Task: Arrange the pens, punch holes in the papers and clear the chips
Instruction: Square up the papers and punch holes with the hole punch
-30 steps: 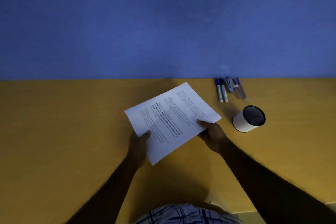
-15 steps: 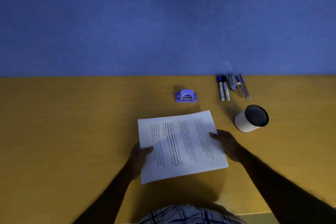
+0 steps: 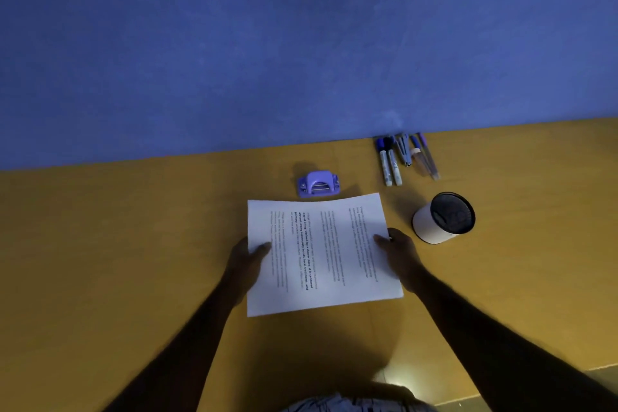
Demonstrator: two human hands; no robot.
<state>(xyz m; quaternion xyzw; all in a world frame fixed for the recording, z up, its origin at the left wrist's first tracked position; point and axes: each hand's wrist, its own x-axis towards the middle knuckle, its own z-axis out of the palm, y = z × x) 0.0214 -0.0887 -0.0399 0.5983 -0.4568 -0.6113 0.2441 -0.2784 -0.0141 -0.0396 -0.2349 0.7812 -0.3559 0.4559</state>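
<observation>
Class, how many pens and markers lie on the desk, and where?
5, side by side against the wall beyond the white cup, left to right: blue-capped marker, black-capped marker, grey pen, blue-capped pen, purple pen. Dim light; another may be hidden.

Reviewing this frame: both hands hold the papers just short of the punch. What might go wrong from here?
The papers are held only at their side edges by the left hand and right hand, so the far edge may enter the purple hole punch crooked, giving misaligned holes. The white cup stands close beside the right hand; a sideways move might knock it over.
</observation>
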